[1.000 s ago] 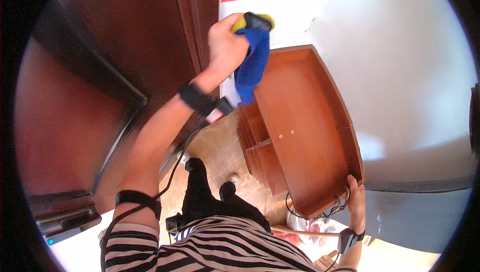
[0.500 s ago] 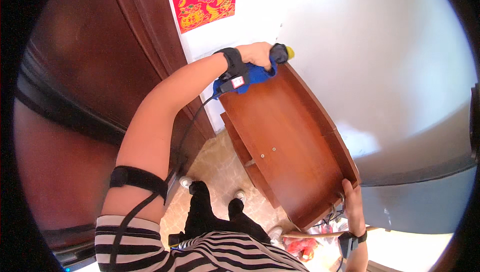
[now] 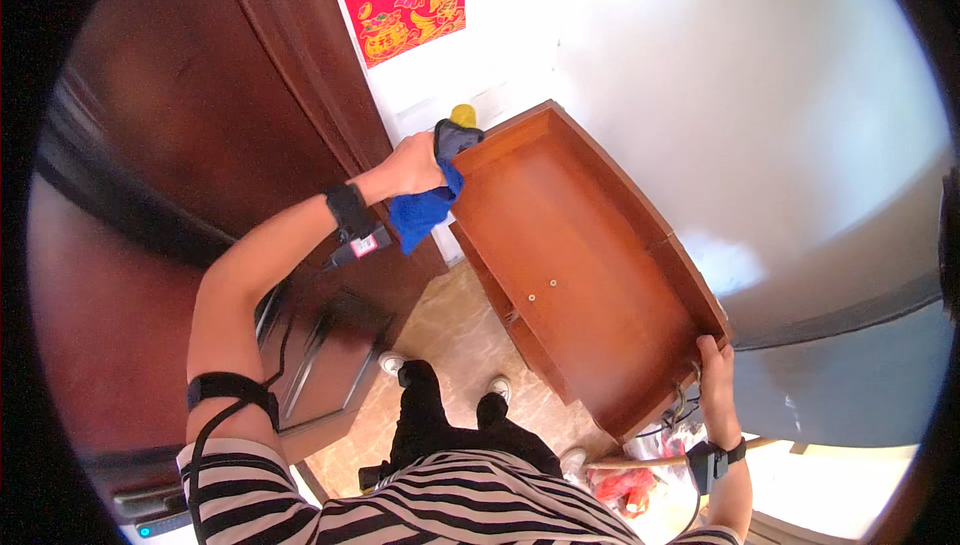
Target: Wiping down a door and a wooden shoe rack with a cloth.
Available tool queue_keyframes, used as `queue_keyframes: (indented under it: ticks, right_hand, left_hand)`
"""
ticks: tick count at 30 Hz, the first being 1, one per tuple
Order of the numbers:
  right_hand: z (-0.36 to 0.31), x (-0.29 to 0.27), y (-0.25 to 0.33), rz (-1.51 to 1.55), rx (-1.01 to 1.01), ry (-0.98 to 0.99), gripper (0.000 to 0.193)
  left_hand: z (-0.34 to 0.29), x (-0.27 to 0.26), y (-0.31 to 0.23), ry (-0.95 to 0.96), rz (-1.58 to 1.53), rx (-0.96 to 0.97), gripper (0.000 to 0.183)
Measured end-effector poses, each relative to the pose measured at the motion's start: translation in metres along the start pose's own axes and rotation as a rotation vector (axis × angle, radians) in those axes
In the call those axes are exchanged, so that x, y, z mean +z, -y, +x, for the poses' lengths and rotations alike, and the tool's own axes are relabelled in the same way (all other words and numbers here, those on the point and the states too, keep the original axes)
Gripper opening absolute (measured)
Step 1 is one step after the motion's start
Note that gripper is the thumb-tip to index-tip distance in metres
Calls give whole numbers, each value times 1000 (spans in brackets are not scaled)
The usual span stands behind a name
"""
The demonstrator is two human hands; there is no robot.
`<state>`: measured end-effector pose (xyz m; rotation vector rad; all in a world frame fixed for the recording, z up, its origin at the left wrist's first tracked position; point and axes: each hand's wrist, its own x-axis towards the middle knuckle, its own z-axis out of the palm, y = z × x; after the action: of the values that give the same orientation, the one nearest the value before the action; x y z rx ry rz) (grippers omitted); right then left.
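Note:
A reddish-brown wooden cabinet (image 3: 545, 225) with a raised rim along its far and right sides stands before me, its top bare but for two small round fittings. My left hand (image 3: 412, 165) is closed round a blue cloth (image 3: 425, 213) at the cabinet's far left corner. A dark grey piece with a yellow end (image 3: 460, 130) sticks out past its fingers; whether it belongs to the cloth I cannot tell. At the near right corner, my right hand (image 3: 716, 380) grips the rim, some fingers hidden behind it.
Dark wooden door (image 3: 150, 95) on the left, with a white wall (image 3: 640, 45) beyond the cabinet. A red poster with a golden fish (image 3: 400, 5) hangs there. Cables (image 3: 680, 410), a wooden stick (image 3: 640, 463) and a red-and-white plastic bag (image 3: 625, 490) lie by the near right corner.
My left hand has drawn the blue cloth leftward along the cabinet's far edge to its left corner, uncovering the far right corner. My right hand stays on the rim.

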<state>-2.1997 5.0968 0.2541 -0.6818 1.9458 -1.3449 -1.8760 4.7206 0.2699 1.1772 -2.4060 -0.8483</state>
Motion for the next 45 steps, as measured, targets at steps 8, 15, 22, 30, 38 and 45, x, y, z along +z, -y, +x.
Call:
queue_keyframes:
  ticks: [8,15,22,30,38,45]
  right_hand:
    - [-5,11,9,68,-158,27,34]
    - [-49,2,75,-620,-157,-302,63]
    - [-80,111,161,-416,-595,564,79]
    - [-46,209,159,-194,-528,1288,100]
    - [82,240,133,-302,-956,1167,90]
    - [-36,232,183,-595,-592,1161,54]
  left_hand:
    - [-76,20,21,-238,-225,-128,20]
    - [-137,-2,-27,-211,-528,-56,29]
    - [-146,25,-65,229,-1012,316,19]
    - [-177,23,-122,-44,-964,-232,40]
    - [-191,-2,-108,-90,-780,-320,45]
    - [-243,-22,-97,-203,-1197,-281,58]
